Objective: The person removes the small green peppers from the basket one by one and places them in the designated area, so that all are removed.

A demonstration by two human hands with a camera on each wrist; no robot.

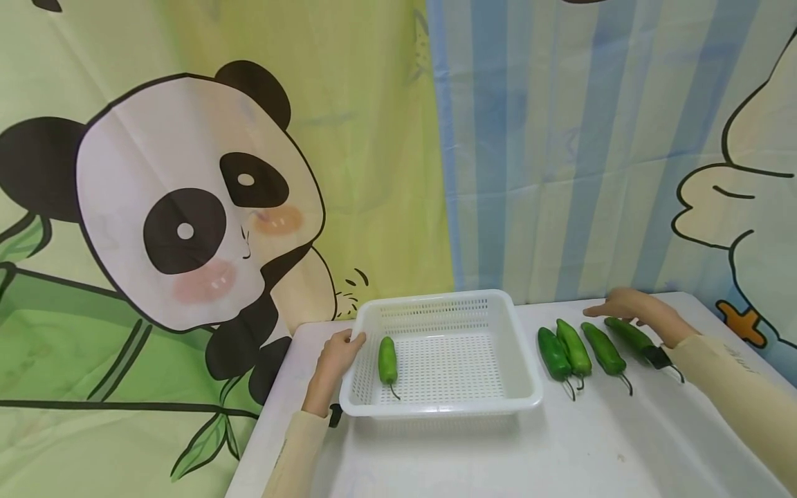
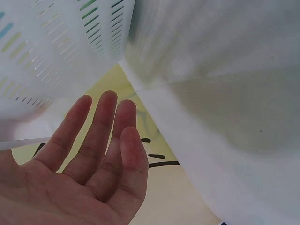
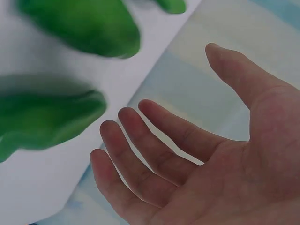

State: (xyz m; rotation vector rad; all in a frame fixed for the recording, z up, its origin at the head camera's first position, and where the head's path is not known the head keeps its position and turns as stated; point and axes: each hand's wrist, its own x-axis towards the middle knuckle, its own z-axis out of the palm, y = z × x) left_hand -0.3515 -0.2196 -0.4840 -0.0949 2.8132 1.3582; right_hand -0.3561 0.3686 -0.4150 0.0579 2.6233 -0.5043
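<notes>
A white plastic basket (image 1: 442, 408) stands on the table with one green chili pepper (image 1: 387, 360) inside, near its left wall. My left hand (image 1: 335, 360) is at the basket's left rim, thumb side by the edge. In the left wrist view its loosely extended fingers (image 2: 102, 126) lie outside the slotted wall (image 2: 51, 47). Several more green chili peppers (image 1: 604, 348) lie in a row right of the basket. Over the tip of the rightmost pepper (image 1: 629, 337) reaches my right hand (image 1: 644, 312). Its fingers are spread and hold nothing, with peppers (image 3: 51, 117) beside them in the right wrist view.
The white-covered table (image 1: 436, 460) ends at the back against a hanging curtain (image 1: 373, 152) with a panda print and blue stripes. Dark wrist-camera pieces (image 1: 656, 357) show at both wrists; the right one overlaps the rightmost pepper's stem end.
</notes>
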